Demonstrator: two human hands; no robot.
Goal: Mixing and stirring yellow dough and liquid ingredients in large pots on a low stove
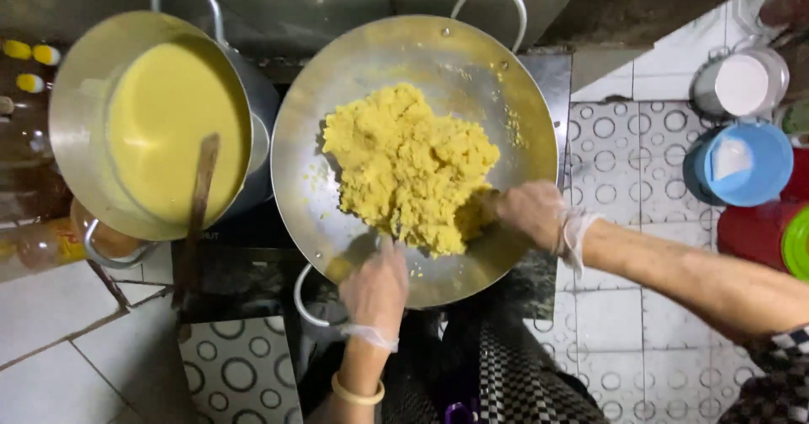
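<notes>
Head view: a crumbly, coarse yellow mass (409, 167) is heaped in a wide, shiny round metal pan (354, 78) with 2 loop handles. The left hand (377, 289), covered by a thin clear glove, is laid at the near edge of the mass, fingers loosely bent. The right hand (531, 212), also gloved, is pressed into the mass; its fingertips are hidden, so their grip cannot be told. Beyond the left fingers, a steel pot (76, 104) of smooth yellow liquid (168, 120) is seen, with a wooden stick (199, 205) resting in it.

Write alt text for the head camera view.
Two hands in thin clear gloves, left hand and right hand, work crumbly yellow mash in a wide round metal pan. Beside it, a metal pot holds yellow liquid.
</notes>
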